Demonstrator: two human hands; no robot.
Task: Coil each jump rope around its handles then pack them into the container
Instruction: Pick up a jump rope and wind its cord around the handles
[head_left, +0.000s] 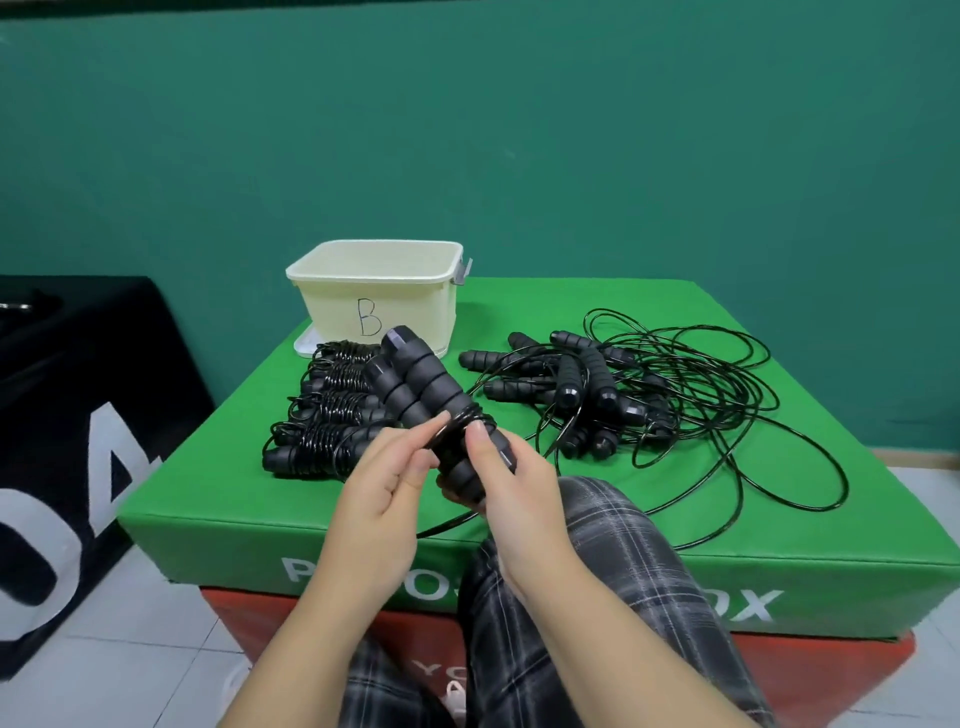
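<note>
My right hand (511, 480) grips a pair of black foam jump-rope handles (415, 382) held side by side, tilted up and to the left. A few turns of thin black cord (460, 421) circle their middle. My left hand (382, 480) pinches that cord at the coil. The loose cord trails down over the front edge of the green box (218, 499). Several coiled ropes (327, 415) lie at the left. A tangled pile of uncoiled ropes (623, 395) lies at the right. The cream container (379, 291) marked "B" stands at the back.
A white lid (304, 344) lies under the container's left side. The green box sits on a red one (821, 670). A black padded block (78, 415) stands to the left. My plaid-trousered leg (613, 571) is raised in front of the box.
</note>
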